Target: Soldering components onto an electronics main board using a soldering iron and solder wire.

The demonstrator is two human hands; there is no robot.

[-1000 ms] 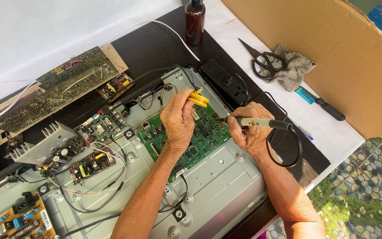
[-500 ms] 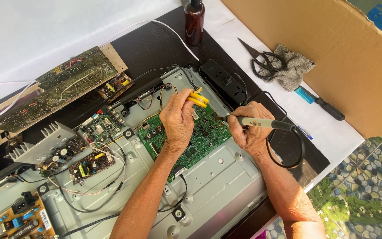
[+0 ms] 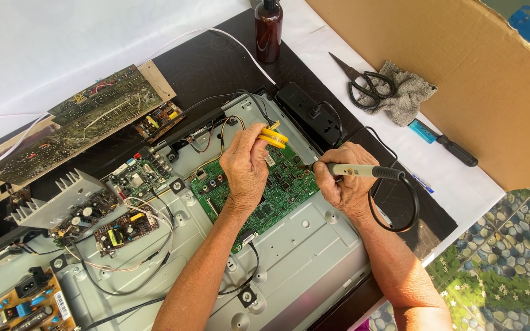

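Soldering is under way: right hand grips the iron at the green board, left hand pinches yellow pliers; other boards lie untouched.

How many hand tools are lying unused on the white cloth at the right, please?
2: black-handled scissors beside the grey rag, and a screwdriver with a blue and black handle nearer the cardboard. More may be hidden.

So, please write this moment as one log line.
left hand: holds yellow tool | right hand: holds soldering iron | both over green circuit board
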